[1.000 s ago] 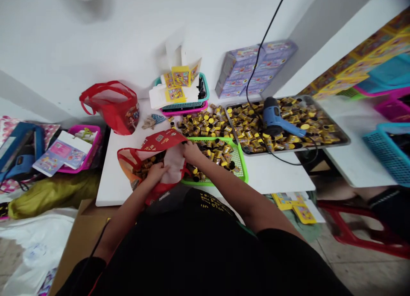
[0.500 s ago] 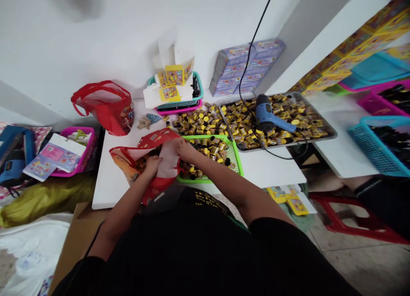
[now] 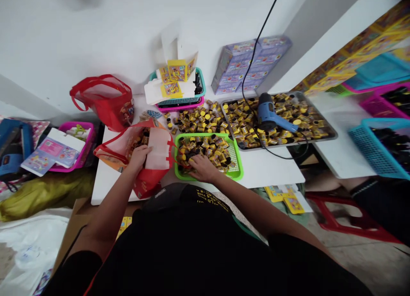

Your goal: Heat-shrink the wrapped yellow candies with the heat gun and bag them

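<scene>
My left hand (image 3: 140, 156) is closed at the mouth of a red carrier bag (image 3: 150, 176), its fingers against the pale inner lining. Small yellow-and-black cylinders show inside the bag. To the right, a bright green basket (image 3: 240, 170) holds many more of these small cylinders (image 3: 221, 148). My right hand (image 3: 203, 167) lies over the left part of that basket, fingers stretched out on the cylinders; the fingertips are partly hidden among them.
Behind the basket lie loose cylinders (image 3: 201, 120). A metal tray (image 3: 333, 136) of cylinders carries a blue heat gun (image 3: 267, 112) with a black cord. Another red bag (image 3: 110, 101), stacked purple boxes (image 3: 250, 65) and baskets stand around. Someone's leg shows at right.
My right hand has left the bag's edge and moved down right into the green basket. My left hand and the bag have shifted left, and the bag's mouth gapes wider.
</scene>
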A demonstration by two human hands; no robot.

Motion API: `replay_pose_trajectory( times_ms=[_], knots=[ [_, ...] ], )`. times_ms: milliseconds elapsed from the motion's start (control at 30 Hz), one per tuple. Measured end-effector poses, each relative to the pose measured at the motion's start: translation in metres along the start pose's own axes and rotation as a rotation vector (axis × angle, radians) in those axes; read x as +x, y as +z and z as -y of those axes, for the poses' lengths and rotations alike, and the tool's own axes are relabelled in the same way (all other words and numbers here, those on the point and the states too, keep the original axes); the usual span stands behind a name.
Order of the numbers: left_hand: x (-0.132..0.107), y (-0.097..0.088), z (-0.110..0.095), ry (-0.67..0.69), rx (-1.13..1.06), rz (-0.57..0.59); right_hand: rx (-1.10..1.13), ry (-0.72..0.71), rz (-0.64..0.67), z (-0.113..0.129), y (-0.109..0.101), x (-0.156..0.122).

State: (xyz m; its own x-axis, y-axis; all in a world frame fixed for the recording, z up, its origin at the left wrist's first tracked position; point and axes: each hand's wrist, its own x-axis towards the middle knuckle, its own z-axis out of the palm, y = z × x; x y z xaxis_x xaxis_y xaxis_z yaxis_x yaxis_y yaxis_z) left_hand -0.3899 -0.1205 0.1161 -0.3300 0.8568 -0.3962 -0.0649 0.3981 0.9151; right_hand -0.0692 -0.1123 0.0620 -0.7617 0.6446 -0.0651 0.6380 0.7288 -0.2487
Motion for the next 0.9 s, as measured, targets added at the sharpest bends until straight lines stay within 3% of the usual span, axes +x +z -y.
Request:
replay_pose_trajectory(
  times_ms=[100, 267, 400, 533, 600, 733, 833, 900],
  knots=[
    [-0.009, 0.013, -0.002, -0.041, -0.029, 0.014, -0.036, 0.102, 0.091, 0.016, 0.015, -0.003],
    [-0.02, 0.019, -0.01, -0.073, -0.086, 0.092, -0.017, 0.178, 0.006, 0.024, 0.016, 0.02],
    [-0.015, 0.001, -0.017, -0.047, -0.169, 0.002, 0.004, 0.263, -0.092, 0.021, -0.005, 0.029],
    [-0.012, -0.021, -0.019, -0.053, -0.193, -0.087, 0.14, 0.199, -0.301, 0.002, -0.031, 0.035],
    [-0.015, -0.034, -0.022, -0.045, -0.237, -0.184, 0.153, 0.236, -0.34, -0.009, -0.035, 0.042],
    [-0.028, -0.069, -0.032, 0.029, -0.242, -0.396, 0.004, 0.428, -0.143, -0.016, -0.013, 0.046],
    [-0.038, -0.088, -0.036, 0.144, -0.17, -0.566, -0.067, 0.379, 0.0, -0.006, 0.019, 0.032],
    [-0.04, -0.088, -0.035, 0.198, -0.071, -0.632, -0.078, 0.375, -0.015, -0.001, 0.037, 0.017]
  ],
)
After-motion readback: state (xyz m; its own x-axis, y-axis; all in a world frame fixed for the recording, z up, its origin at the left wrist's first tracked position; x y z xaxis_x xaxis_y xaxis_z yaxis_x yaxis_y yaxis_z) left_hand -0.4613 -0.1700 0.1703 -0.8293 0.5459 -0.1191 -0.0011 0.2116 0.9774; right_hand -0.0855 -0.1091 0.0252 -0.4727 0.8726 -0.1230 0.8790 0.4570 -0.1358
